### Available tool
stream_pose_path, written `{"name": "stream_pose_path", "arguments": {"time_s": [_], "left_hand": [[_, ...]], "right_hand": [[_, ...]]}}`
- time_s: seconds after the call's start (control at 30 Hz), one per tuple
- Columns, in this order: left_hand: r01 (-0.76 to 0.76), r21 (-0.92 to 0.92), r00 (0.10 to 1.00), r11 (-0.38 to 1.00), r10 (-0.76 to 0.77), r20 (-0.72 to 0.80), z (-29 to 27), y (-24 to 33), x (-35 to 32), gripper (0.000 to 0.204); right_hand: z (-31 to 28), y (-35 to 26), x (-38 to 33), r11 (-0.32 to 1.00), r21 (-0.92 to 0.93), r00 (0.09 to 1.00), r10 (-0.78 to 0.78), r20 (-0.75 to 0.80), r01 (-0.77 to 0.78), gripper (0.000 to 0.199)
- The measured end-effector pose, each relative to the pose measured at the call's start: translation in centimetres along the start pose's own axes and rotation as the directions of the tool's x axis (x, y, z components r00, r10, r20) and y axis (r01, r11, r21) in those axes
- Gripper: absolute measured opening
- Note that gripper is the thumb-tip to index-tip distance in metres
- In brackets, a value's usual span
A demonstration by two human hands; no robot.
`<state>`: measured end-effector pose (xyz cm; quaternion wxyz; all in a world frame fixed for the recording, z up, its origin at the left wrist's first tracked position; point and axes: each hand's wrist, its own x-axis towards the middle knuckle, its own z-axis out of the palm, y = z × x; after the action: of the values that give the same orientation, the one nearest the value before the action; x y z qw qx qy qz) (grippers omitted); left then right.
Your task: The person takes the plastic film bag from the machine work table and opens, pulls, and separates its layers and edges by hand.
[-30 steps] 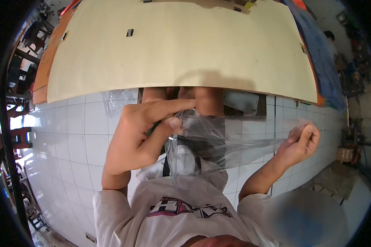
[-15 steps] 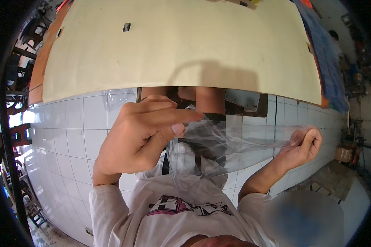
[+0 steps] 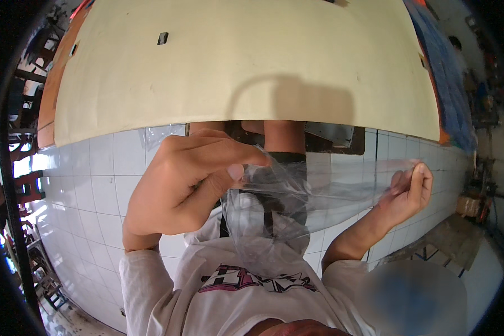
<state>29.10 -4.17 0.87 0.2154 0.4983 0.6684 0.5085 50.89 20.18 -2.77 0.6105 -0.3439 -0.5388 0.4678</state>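
Clear plastic film (image 3: 313, 196) lies between the hands, at 3 o'clock from the left hand (image 3: 176, 187), 9 o'clock from the right hand (image 3: 411, 190). Long axis 9-to-3 — wide, crumpled end nearer the left. Right pinches the gathered end; left thumb and forefinger touch film — can't tell if pinched. Cream tabletop (image 3: 207, 78) at 12.

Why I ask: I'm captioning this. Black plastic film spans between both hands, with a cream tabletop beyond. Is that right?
Not quite: the plastic film is clear, not black; the head view shows the tiled floor through it. It does span left hand to right hand, cream tabletop beyond.
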Motion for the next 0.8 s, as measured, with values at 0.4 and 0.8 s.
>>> {"name": "stream_pose_path", "arguments": {"time_s": [0.4,0.8], "left_hand": [[-0.113,-0.032,0.976,0.993,0.117,0.182,-1.3,0.7,1.2,0.048],[0.023,-0.042,0.998,0.999,-0.021,0.057,-0.5,0.8,0.4,0.042]], "right_hand": [[-0.3,-0.5,-0.1,0.999,0.003,0.999,-0.038,0.028,0.038,0.012],[0.7,-1.7,-0.3,0.996,-0.09,1.0,0.012,0.004,-0.011,0.012]]}}
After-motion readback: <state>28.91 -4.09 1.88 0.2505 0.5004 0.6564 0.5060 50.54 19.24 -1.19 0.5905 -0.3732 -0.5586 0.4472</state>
